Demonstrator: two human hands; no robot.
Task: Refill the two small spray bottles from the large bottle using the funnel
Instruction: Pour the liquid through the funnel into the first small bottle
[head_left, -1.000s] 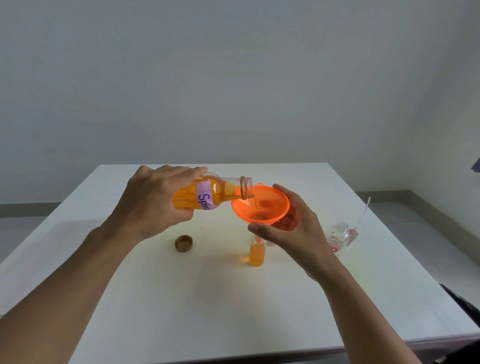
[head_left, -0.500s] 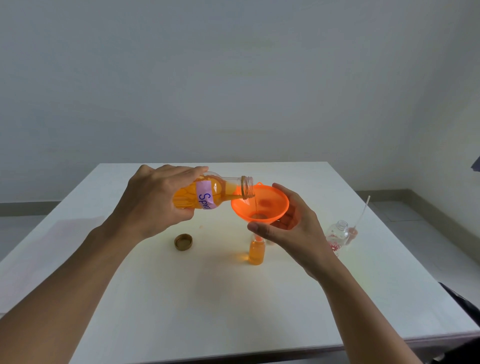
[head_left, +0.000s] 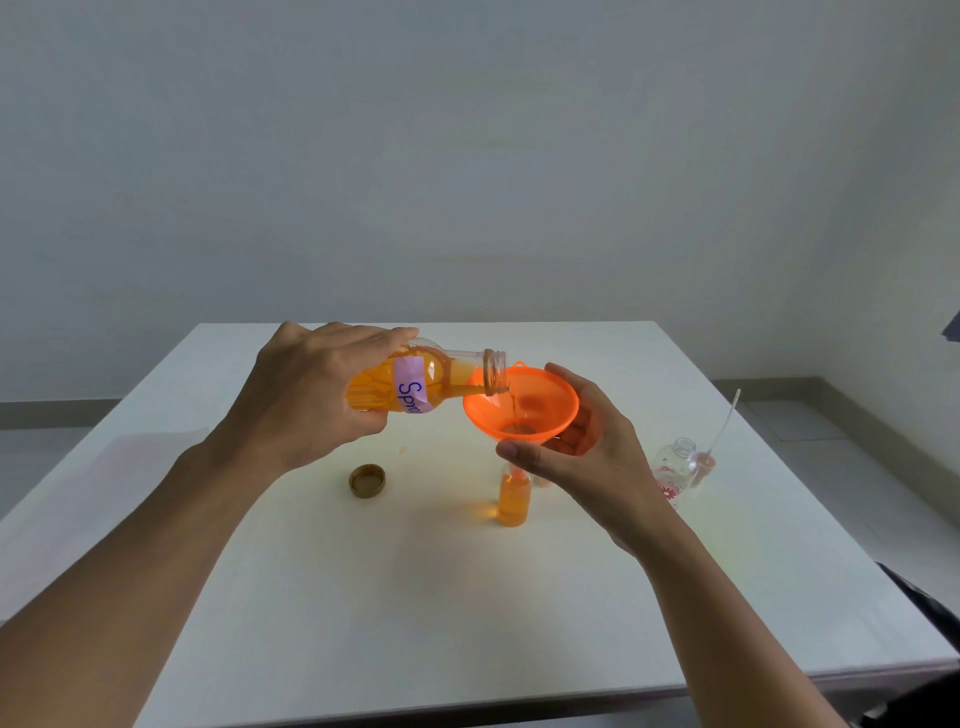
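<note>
Over the last second almost nothing on the white worktop (head_left: 467, 597) has shifted, so the pour is simply running on and the first refill looks close to done. The large bottle (head_left: 415, 387), uncapped and roughly half full of orange liquid, lies nearly level in the left hand (head_left: 317, 384), whose fingers wrap its body from above; its mouth sits over the near rim of the orange funnel (head_left: 540, 410), and a thin stream runs down into the bowl as before. The right hand (head_left: 587, 462) cups the funnel from the right, fingers curled behind the bowl and thumb in front under the rim, steadying it. The funnel's spout goes into the neck of the first spray bottle (head_left: 513, 501), standing at mid-worktop and filled with orange nearly to the shoulder, so I judge the tilt should ease off soon to avoid overflow. The second spray bottle (head_left: 675, 467), clear with a flower print, stands open and apparently empty well to the right, its pump head (head_left: 705, 460) with dip tube just beside it. The large bottle's cap (head_left: 367, 480) lies open side up, left of the first bottle.
</note>
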